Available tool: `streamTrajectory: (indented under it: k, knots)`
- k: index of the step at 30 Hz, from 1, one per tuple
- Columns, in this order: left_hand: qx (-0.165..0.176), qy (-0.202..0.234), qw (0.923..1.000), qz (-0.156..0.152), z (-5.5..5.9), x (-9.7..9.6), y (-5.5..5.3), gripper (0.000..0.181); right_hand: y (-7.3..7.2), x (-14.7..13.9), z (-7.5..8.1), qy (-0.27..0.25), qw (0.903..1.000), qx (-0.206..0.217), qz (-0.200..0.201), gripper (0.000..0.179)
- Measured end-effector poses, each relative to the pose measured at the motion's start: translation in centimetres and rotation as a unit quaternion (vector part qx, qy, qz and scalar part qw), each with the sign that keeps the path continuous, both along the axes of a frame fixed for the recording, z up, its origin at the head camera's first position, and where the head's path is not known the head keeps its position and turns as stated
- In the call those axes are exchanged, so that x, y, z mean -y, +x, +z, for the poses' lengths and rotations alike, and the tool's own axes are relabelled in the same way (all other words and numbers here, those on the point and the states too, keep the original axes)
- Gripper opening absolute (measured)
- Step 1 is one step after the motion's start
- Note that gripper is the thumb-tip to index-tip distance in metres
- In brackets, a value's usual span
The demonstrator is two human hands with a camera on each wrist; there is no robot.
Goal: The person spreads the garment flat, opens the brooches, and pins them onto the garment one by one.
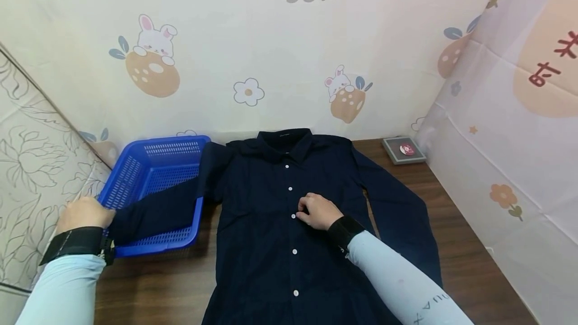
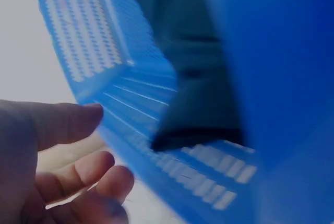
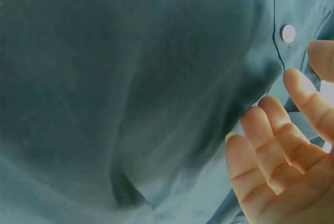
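Observation:
A dark navy button-up shirt [image 1: 257, 245] lies spread out face up, its collar at the far side and white buttons down the front. My right hand [image 1: 319, 211] is over the button placket at mid-chest, fingers loosely bent and holding nothing. One white button [image 3: 288, 33] shows close to its fingertips in the right wrist view. My left hand [image 1: 85, 214] is at the left side of a blue plastic basket [image 1: 128, 167], thumb and fingers apart beside the rim. The shirt's left-hand sleeve [image 1: 158, 209] reaches across the basket, and its cuff [image 2: 201, 135] lies loose inside near this hand.
The brown wooden table [image 1: 153, 290] is bordered by printed cloth walls at the back and sides. A small grey square case [image 1: 402, 157] with a round pink sticker sits at the back right. The other sleeve [image 1: 402, 214] extends down the right side.

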State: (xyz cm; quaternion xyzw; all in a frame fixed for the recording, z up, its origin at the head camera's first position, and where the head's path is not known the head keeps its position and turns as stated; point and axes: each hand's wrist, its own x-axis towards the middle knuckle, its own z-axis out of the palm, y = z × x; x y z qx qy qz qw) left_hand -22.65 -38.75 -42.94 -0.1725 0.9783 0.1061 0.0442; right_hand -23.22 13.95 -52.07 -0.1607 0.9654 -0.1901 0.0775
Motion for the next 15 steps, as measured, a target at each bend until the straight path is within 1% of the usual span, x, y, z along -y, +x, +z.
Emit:
streamTrajectory:
  k: [2, 4, 5, 6, 7, 8, 9, 10, 11, 12, 13, 14, 15]
  knots:
    - [0.002, -0.007, 0.9998, -0.021, 0.6, -0.7, 0.0, 0.05, 0.0, 0.0, 0.0, 0.001, 1.0, -0.001, -0.001, 0.013]
    - [-0.027, -0.008, 0.9984, -0.048, 1.2, -2.0, 0.1, 0.046, -0.1, -0.2, 0.2, 0.001, 1.0, -0.004, -0.004, 0.012]
    - [-0.055, -0.008, 0.9963, -0.065, 1.6, -3.1, 0.2, 0.044, -0.2, -0.4, 0.2, 0.001, 1.0, -0.007, -0.007, 0.011]
    - [-0.095, -0.008, 0.9919, -0.084, 2.0, -4.3, 0.3, 0.041, -0.2, -0.6, 0.2, 0.002, 0.9999, -0.011, -0.01, 0.01]
    - [-0.14, -0.003, 0.9852, -0.099, 2.4, -5.7, 0.6, 0.037, -0.4, -0.9, 0.3, 0.003, 0.9998, -0.017, -0.013, 0.01]
    - [-0.193, 0.001, 0.974, -0.119, 2.7, -7.4, 0.9, 0.033, -0.5, -1.3, 0.5, 0.005, 0.9996, -0.022, -0.016, 0.01]
    - [-0.25, 0.006, 0.9573, -0.145, 3.0, -9.1, 1.3, 0.027, -0.7, -1.7, 0.6, 0.008, 0.9994, -0.028, -0.02, 0.01]
    - [-0.3, 0.014, 0.9387, -0.17, 3.3, -11.2, 1.8, 0.024, -0.9, -2.2, 0.8, 0.011, 0.9991, -0.033, -0.024, 0.011]
    - [-0.343, 0.024, 0.917, -0.202, 3.4, -13.3, 2.4, 0.021, -1.2, -2.8, 1.0, 0.015, 0.9987, -0.038, -0.029, 0.011]
    - [-0.378, 0.036, 0.8959, -0.231, 3.5, -15.5, 3.1, 0.017, -1.5, -3.4, 1.2, 0.018, 0.9985, -0.04, -0.033, 0.013]
    - [-0.402, 0.05, 0.8764, -0.261, 3.4, -17.7, 3.7, 0.014, -1.8, -4.0, 1.4, 0.021, 0.9982, -0.04, -0.039, 0.014]
    - [-0.415, 0.063, 0.8589, -0.294, 3.1, -20.0, 4.2, 0.012, -2.2, -4.6, 1.6, 0.025, 0.9978, -0.039, -0.046, 0.015]
    - [-0.417, 0.075, 0.8476, -0.319, 2.7, -22.1, 4.6, 0.011, -2.6, -5.2, 1.8, 0.028, 0.9975, -0.037, -0.053, 0.017]
